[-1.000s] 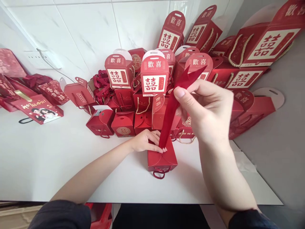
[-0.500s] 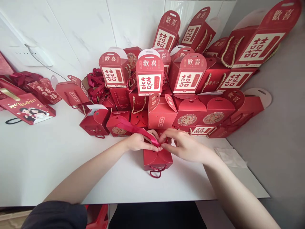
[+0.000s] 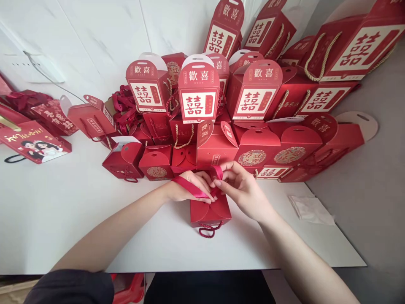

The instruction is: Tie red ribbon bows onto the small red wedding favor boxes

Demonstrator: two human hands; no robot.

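Pinching a red satin ribbon [image 3: 190, 186] near its small upright loop, thumb and forefinger of the right hand [image 3: 242, 190] closed just above a red gift box [image 3: 209, 216], which sits near the edge of the white table [image 3: 63, 219]. Fingers of the left hand [image 3: 186, 188] curled over the box top, ribbon now crossing the back of that hand, no longer trailing left over the neighbouring box [image 3: 155, 166]. Stacked red boxes [image 3: 199, 88] rising beyond.

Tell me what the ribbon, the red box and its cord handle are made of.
The ribbon looks like glossy satin, shining along its folds. The box seems to be matte red card, with cleanly creased flaps. The cord handle looks like twisted fibre, though the strands are small to tell.
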